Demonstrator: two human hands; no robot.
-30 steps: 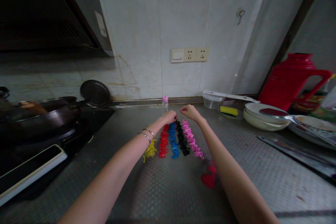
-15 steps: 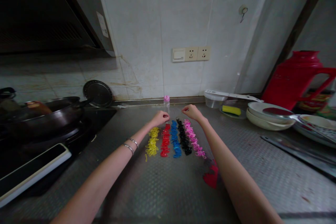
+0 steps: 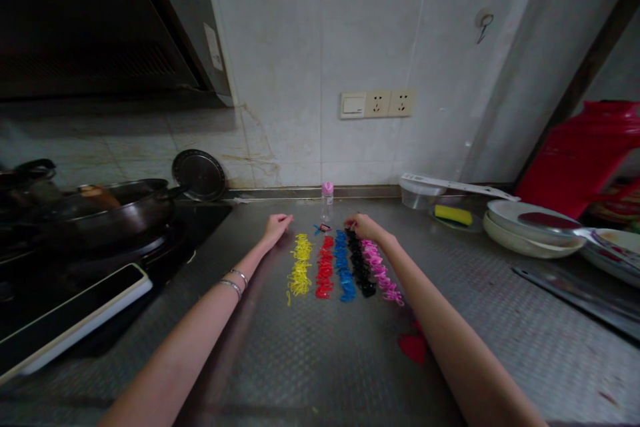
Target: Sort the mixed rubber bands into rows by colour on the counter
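Small looped rubber bands lie in colour rows: yellow, red, blue, black and pink. At the black row's far end, my right hand is closed, fingertips pinched on the bands there. My left hand is closed beside the far end of the yellow row; its fingertips are pressed together, and anything in them is too small to see. Between the hands lies a little group of blue and red bands, in front of a clear bottle with a pink cap.
A pan stands on the stove at left, with a white-edged device nearer. To the right are a plastic dipper, a yellow sponge, stacked bowls and a red thermos. A red item lies by my right forearm.
My left hand has moved left, away from the red row's end. My right hand has come down onto the black row. The small blue and red group now shows. The view has shifted slightly left.
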